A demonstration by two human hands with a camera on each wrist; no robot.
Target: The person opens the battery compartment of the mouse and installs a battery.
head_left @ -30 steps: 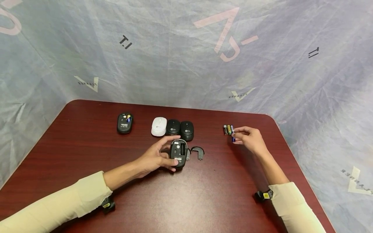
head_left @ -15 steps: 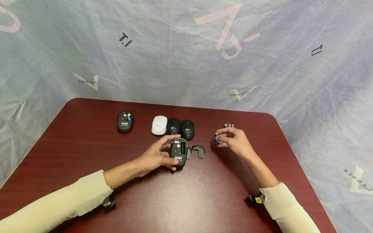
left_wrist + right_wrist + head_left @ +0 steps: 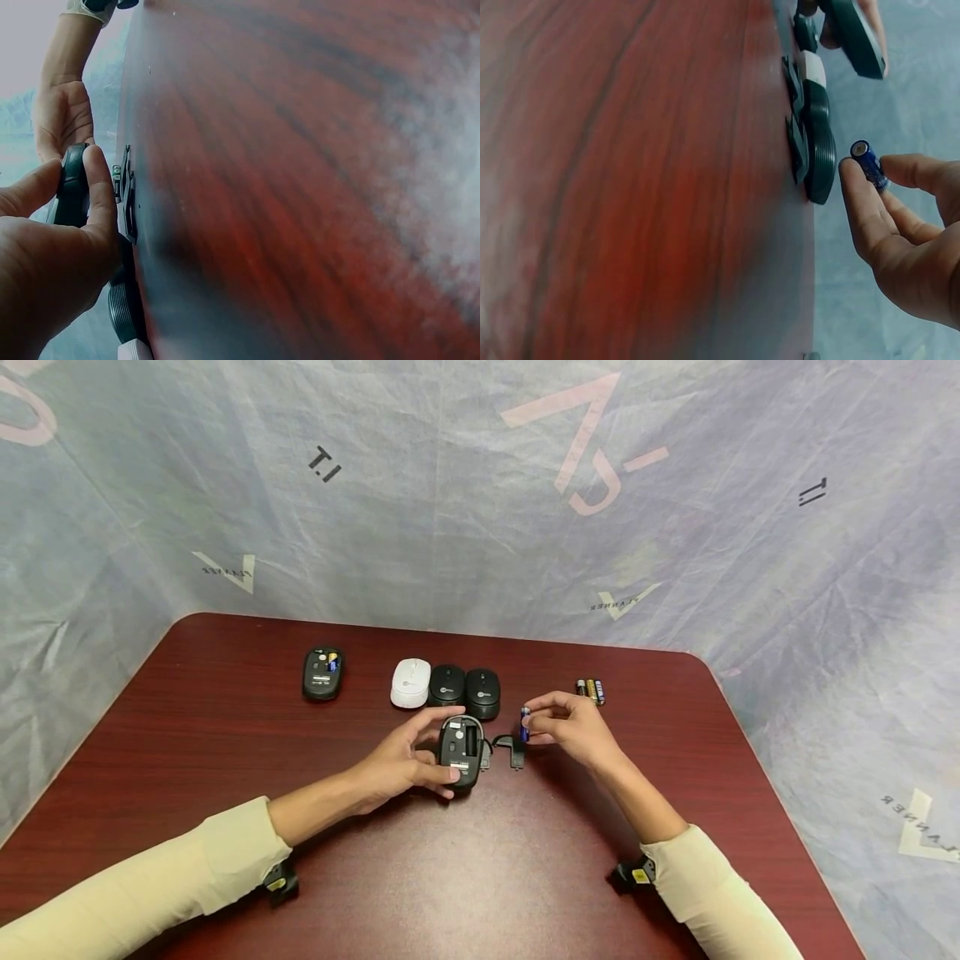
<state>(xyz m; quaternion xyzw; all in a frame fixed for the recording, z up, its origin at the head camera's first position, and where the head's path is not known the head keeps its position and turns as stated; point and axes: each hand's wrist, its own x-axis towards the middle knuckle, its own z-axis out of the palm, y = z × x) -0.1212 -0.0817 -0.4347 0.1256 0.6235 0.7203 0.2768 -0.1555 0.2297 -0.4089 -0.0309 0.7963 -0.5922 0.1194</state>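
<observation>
My left hand (image 3: 401,768) grips a black computer mouse (image 3: 454,752) by its sides, underside up, its battery slot open with nothing in it. In the left wrist view this mouse (image 3: 73,187) is edge-on between thumb and fingers. My right hand (image 3: 573,727) pinches a blue battery (image 3: 524,725) between thumb and fingertips, a short way right of the mouse. The right wrist view shows the battery (image 3: 869,163) end-on, held above table height. Below the hands lie two black battery covers, one (image 3: 516,750) partly behind the battery, the other (image 3: 486,755) partly behind the mouse.
Behind the left hand, a white mouse (image 3: 410,683) and two black mice (image 3: 482,693) stand side by side. Farther left lies an upturned black mouse (image 3: 322,674) with a battery inside. Several batteries (image 3: 591,691) lie at the back right. A fabric sheet (image 3: 450,510) hangs behind the table.
My right hand has carried the blue battery leftward from beside the other batteries to near the held mouse. The left hand and its mouse have stayed in place.
</observation>
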